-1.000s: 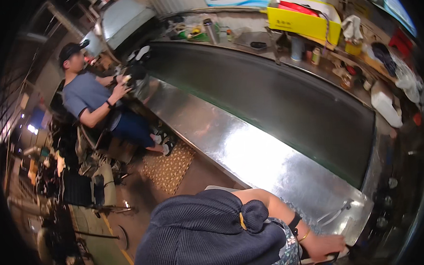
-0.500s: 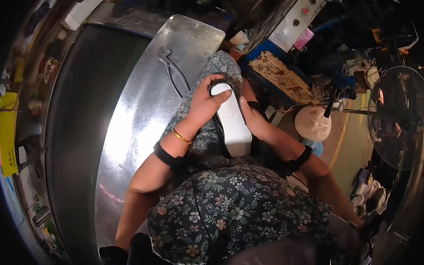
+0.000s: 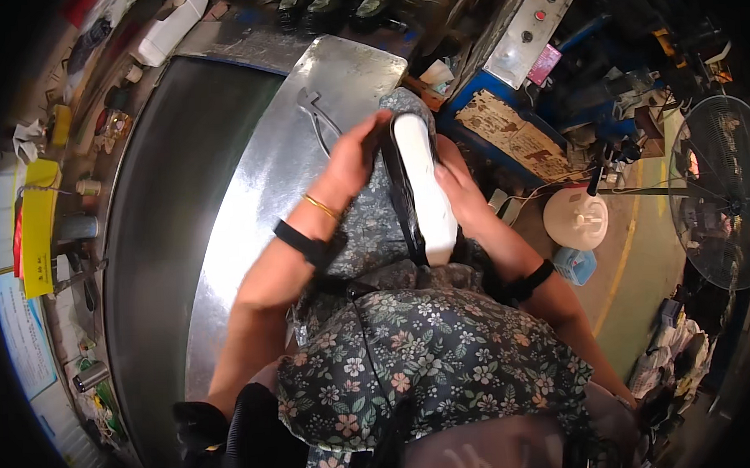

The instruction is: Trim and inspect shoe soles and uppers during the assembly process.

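Over my lap lies a shoe (image 3: 425, 177), its white sole turned up and its black upper showing along the left side. My left hand (image 3: 356, 155) grips the upper near the far end, its fingertips partly hidden behind the shoe. My right hand (image 3: 461, 184) is wrapped against the other side, thumb by the sole's edge. Left of the shoe, a pair of metal pincers (image 3: 318, 123) rests on a shiny metal tabletop (image 3: 247, 189), touched by neither hand.
A dark belt (image 3: 166, 243) runs beyond the tabletop on the left. Several dark shoes (image 3: 323, 10) stand at the back. To the right are a machine panel with buttons (image 3: 527, 31), a whitish plastic jug (image 3: 575, 217) on the floor and a standing fan (image 3: 720, 190).
The shoe has tipped so more of its black left side shows. My left thumb has come off the sole, and the whole view has shifted slightly.
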The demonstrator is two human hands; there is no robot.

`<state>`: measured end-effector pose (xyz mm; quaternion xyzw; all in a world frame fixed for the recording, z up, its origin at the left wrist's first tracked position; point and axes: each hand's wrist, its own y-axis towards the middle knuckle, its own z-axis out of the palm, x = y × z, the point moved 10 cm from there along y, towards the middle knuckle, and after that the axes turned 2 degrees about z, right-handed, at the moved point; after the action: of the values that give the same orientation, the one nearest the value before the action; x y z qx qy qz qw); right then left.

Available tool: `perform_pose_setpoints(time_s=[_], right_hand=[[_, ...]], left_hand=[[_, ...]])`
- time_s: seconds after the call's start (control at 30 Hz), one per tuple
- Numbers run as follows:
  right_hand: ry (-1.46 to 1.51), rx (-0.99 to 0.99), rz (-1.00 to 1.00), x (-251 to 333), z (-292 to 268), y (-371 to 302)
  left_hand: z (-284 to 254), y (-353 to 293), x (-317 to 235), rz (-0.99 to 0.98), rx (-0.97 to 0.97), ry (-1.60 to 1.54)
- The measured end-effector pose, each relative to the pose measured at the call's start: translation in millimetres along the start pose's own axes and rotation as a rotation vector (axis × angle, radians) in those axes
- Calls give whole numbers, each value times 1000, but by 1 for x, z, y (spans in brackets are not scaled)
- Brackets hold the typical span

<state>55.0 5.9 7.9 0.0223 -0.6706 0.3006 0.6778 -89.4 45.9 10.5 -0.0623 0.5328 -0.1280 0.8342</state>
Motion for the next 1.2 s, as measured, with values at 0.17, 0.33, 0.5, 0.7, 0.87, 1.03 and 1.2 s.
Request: perform_pose_setpoints(time_s=[0.17,0.33,0.5,0.7,0.87,1.03,1.2], right_hand=[[-373,-161,-181,32,22,23],[-611,-252,-172,17,44,26],[-399,-316,-347,23,41,14],[-176,-151,-350,7,30,11],[-314,-9,-257,22,20,24],[218,-214,225,23,-9,85],[-1281,-314,-697,104,40,90]], left_hand=[[-23,-34,-28,-14,-524,1292],[-2,-37,-51,83,-280,1666],[0,-75,-28,366,-312,1071],[-33,-33,32,-34,-230,-197],[-22,15,-7,-69,-73,-367],[-8,17,5,-143,-71,-305],[-35,15,-22,94,-351,656]])
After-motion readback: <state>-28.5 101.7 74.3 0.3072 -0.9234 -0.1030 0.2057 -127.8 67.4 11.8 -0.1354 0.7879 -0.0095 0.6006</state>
